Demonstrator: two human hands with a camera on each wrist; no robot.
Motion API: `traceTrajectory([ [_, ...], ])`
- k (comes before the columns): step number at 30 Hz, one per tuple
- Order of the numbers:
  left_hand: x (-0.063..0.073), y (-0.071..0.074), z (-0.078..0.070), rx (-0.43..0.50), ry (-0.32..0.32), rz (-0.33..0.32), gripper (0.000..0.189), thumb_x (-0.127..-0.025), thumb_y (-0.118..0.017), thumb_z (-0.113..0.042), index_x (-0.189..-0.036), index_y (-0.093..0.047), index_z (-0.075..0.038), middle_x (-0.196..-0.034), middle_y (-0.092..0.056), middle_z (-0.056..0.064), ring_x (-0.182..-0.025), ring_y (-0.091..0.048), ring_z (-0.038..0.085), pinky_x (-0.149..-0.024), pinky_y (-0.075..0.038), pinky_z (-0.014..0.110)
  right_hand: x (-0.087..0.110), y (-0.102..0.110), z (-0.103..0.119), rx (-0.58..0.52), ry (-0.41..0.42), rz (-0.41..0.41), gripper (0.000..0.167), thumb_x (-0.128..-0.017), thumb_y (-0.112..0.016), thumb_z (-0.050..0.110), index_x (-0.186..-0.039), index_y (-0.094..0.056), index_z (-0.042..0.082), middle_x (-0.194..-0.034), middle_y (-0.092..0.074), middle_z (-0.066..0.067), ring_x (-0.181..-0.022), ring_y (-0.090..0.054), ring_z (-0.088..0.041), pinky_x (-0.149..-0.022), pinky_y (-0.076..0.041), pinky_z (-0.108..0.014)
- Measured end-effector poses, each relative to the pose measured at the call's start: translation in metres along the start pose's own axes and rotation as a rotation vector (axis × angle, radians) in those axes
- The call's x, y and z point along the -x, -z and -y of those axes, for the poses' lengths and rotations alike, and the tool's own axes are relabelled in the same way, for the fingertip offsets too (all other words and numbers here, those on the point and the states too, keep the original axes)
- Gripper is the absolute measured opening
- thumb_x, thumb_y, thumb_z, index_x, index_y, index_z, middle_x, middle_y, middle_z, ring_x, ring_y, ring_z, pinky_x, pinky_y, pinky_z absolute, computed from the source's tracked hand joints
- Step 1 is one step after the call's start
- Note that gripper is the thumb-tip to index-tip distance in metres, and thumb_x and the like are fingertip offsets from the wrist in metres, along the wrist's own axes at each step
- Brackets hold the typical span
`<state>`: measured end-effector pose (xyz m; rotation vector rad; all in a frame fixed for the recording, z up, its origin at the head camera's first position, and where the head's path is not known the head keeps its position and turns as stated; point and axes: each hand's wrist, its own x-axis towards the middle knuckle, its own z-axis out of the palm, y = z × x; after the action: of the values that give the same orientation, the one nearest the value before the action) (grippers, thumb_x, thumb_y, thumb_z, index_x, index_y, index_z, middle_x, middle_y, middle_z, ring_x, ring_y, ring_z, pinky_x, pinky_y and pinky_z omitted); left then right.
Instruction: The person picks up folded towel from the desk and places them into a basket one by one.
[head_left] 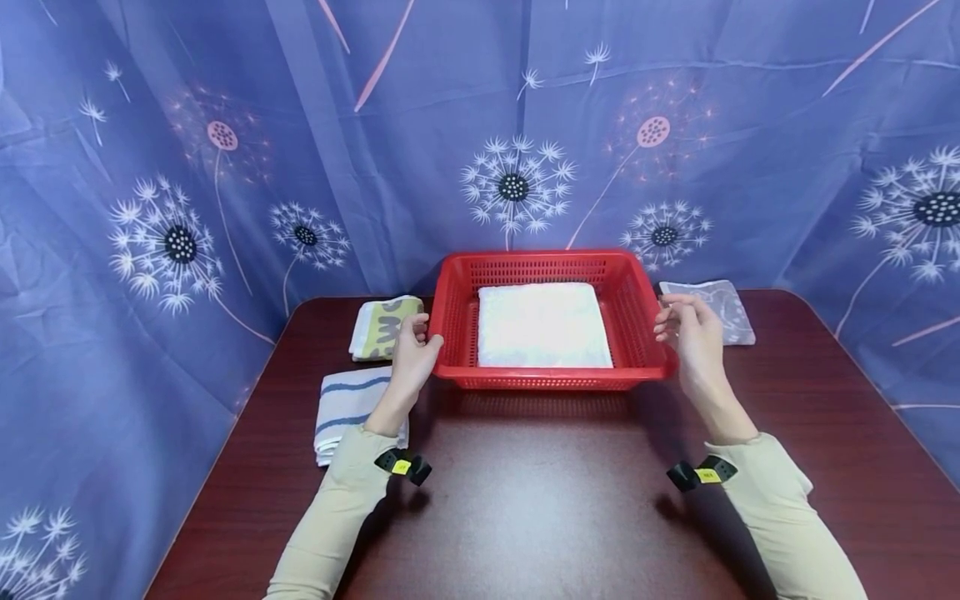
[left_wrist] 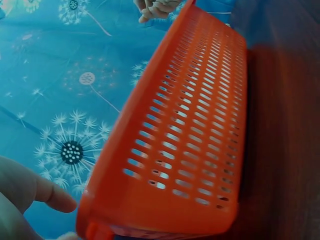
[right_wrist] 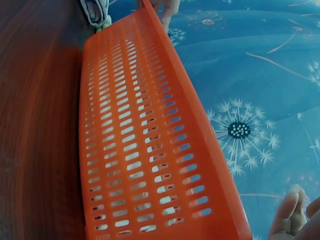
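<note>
A red plastic basket (head_left: 555, 375) with slotted walls stands at the back of the table, a white folded towel (head_left: 543, 325) lying flat inside it. At the basket's left end, my left hand (head_left: 412, 354) has its fingertips right at the rim; the left wrist view shows a finger (left_wrist: 57, 198) close to the rim's corner. My right hand (head_left: 693, 342) is beside the right end, its fingers loosely bent and holding nothing. In the right wrist view those fingers (right_wrist: 290, 212) stand apart from the basket wall (right_wrist: 135, 135).
Left of the basket lie a green and grey patterned folded towel (head_left: 386, 329) and a white towel with blue stripes (head_left: 348, 408), partly behind my left arm. A grey patterned cloth (head_left: 723, 312) lies behind my right hand. A blue dandelion-print curtain (head_left: 420, 167) surrounds the dark wooden table (head_left: 525, 500).
</note>
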<state>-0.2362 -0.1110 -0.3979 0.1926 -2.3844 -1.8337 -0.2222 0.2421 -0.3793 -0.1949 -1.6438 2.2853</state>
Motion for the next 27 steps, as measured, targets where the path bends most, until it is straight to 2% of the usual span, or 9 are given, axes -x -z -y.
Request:
traceTrajectory([
  [4,-0.002,-0.001,0.007,-0.008,0.072,0.065,0.059,-0.086,-0.052,-0.003,-0.142,-0.036,0.004,-0.136,-0.047,0.025,-0.122,-0.047,0.035,-0.103,-0.041,0.044,-0.005,0.004,-0.001,-0.01,-0.019,-0.061,0.025,-0.095,-0.038,-0.001,-0.09,-0.059,0.009,-0.06,-0.06,0.004,-0.05,-0.054,-0.006,-0.049,-0.046,-0.016],
  [8,-0.004,-0.002,0.013,0.017,0.121,0.135,0.061,-0.085,-0.052,0.0,-0.143,-0.035,0.005,-0.133,-0.051,0.026,-0.117,-0.053,0.032,-0.099,-0.045,0.04,-0.01,0.008,-0.003,-0.015,-0.035,-0.102,0.023,-0.094,-0.038,-0.001,-0.09,-0.059,0.009,-0.06,-0.061,0.003,-0.049,-0.054,-0.006,-0.047,-0.046,-0.016],
  [14,-0.005,0.0,0.019,0.046,0.189,0.183,0.058,-0.086,-0.051,0.002,-0.142,-0.037,0.006,-0.133,-0.054,0.027,-0.113,-0.056,0.028,-0.097,-0.046,0.035,-0.019,0.018,-0.013,0.02,-0.042,-0.135,0.021,-0.092,-0.038,-0.003,-0.091,-0.058,0.005,-0.06,-0.06,0.001,-0.049,-0.054,-0.006,-0.047,-0.046,-0.016],
  [17,-0.004,0.002,0.02,0.065,0.209,0.211,0.056,-0.087,-0.051,0.001,-0.14,-0.038,0.006,-0.134,-0.054,0.027,-0.112,-0.056,0.028,-0.095,-0.046,0.032,-0.024,0.025,-0.019,0.045,-0.041,-0.147,0.022,-0.093,-0.037,-0.003,-0.091,-0.058,0.005,-0.061,-0.06,0.001,-0.051,-0.055,-0.007,-0.048,-0.047,-0.016],
  [21,-0.002,0.002,0.019,0.092,0.211,0.238,0.053,-0.087,-0.05,0.001,-0.139,-0.04,0.005,-0.133,-0.054,0.027,-0.109,-0.057,0.027,-0.085,-0.048,0.024,-0.028,0.034,-0.025,0.118,-0.031,-0.157,0.026,-0.094,-0.036,-0.002,-0.088,-0.059,0.009,-0.063,-0.06,0.002,-0.055,-0.057,-0.005,-0.051,-0.049,-0.016],
  [27,-0.002,0.002,0.022,0.152,0.217,0.255,0.051,-0.086,-0.045,0.004,-0.137,-0.041,0.008,-0.13,-0.053,0.031,-0.097,-0.06,0.019,-0.072,-0.048,0.015,-0.033,0.045,-0.031,0.193,-0.027,-0.18,0.022,-0.095,-0.038,0.001,-0.09,-0.058,0.009,-0.066,-0.06,0.006,-0.058,-0.058,-0.002,-0.053,-0.049,-0.014],
])
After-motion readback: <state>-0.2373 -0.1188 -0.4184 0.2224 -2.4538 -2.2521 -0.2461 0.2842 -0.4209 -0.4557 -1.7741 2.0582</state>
